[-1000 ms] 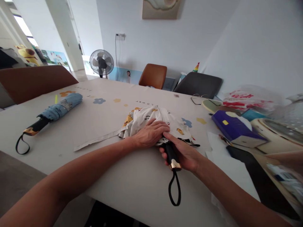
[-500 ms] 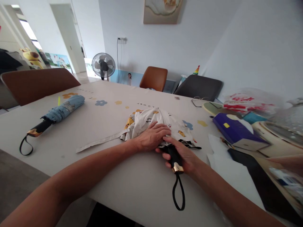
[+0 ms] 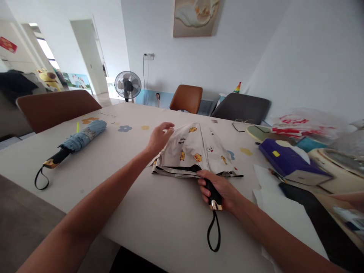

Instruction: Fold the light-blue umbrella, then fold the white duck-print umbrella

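Observation:
A white folding umbrella (image 3: 196,151) printed with small yellow figures lies in the middle of the table, its canopy loose and spread. My right hand (image 3: 218,188) is closed round its black handle, whose wrist loop (image 3: 214,236) hangs toward the table's near edge. My left hand (image 3: 159,137) is raised at the canopy's far left edge, fingers pinched on the fabric there.
A folded light-blue umbrella (image 3: 76,142) with a black handle lies at the table's left. At the right sit a purple box (image 3: 290,163), a plastic bag (image 3: 301,123), papers and glasses (image 3: 241,125). Brown and dark chairs surround the table (image 3: 159,223); a fan (image 3: 127,85) stands beyond.
My left hand lifted off the bunched canopy and moved up and left to its edge. The canopy went from bunched to spread flatter. The view tilted slightly.

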A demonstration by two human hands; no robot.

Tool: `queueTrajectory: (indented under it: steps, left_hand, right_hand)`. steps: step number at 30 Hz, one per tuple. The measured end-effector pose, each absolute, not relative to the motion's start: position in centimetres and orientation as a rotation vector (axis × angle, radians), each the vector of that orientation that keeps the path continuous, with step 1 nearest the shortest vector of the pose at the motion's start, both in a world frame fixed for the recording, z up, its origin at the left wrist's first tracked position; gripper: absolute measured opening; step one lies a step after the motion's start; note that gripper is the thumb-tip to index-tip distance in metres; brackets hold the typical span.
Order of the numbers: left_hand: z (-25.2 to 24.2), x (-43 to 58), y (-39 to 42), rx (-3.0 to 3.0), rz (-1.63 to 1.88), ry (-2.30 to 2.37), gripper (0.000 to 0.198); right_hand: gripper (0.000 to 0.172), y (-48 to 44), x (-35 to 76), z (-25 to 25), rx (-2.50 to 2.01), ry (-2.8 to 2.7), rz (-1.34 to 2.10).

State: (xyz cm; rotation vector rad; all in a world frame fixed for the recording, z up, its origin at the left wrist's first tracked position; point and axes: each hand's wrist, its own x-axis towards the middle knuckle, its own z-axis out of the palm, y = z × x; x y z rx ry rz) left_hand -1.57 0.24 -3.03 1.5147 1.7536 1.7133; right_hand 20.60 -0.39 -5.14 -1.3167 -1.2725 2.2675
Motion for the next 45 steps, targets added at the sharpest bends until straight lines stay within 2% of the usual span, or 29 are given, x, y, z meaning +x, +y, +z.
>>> queueTrajectory:
  steps: [5,11,19,26,30,32,34,37,41,43,45]
  left_hand:
    - [-4.5,-5.6,0.9,1.159,1.385,1.452,0.037]
    - [-5.6,-6.4,1.0,1.103,1.253,1.295,0.028]
    - [-4.9,-6.8,0.8,1.104,1.096,1.316,0.027]
    - [-5.0,-8.8,0.6,0.853,1.358,1.002,0.015]
    - [-5.3,-9.1,0.4,0.850,1.295,0.996,0.014]
    - [-5.3,-8.8,0.2,0.882,1.205,1.032,0.019]
    - [-5.2,-8.3,0.3,0.930,1.124,1.074,0.033]
    - [-5.5,-7.7,0.8,0.905,1.217,1.182,0.044]
    - [-6.4,-7.1,2.0,0.748,1.438,1.365,0.029]
    - [-6.6,-6.8,2.7,0.725,1.435,1.376,0.020]
    - [-6.5,-6.1,3.4,0.739,1.378,1.404,0.021]
  right_hand:
    - [0.031,-0.3,20.7,-5.7,-1.282,-1.259,2.280]
    - [0.032,-0.5,20.7,-5.6,-1.314,-1.316,2.285]
    - [0.033,-0.6,20.7,-5.3,-1.356,-1.405,2.306]
    - [0.031,-1.2,20.4,-4.8,-1.330,-1.402,2.237]
    - [0.032,-1.0,20.4,-4.9,-1.337,-1.385,2.253]
    - [0.032,-1.0,20.4,-5.1,-1.331,-1.374,2.258]
    - [0.031,-1.0,20.4,-5.1,-1.335,-1.354,2.247]
    - [0.030,-1.2,20.3,-5.0,-1.362,-1.299,2.203]
    - [0.026,-1.2,20.2,-5.4,-1.304,-1.182,2.169]
    - [0.025,-1.1,20.2,-5.8,-1.276,-1.126,2.159]
    - [0.025,-0.9,20.3,-6.1,-1.283,-1.111,2.165]
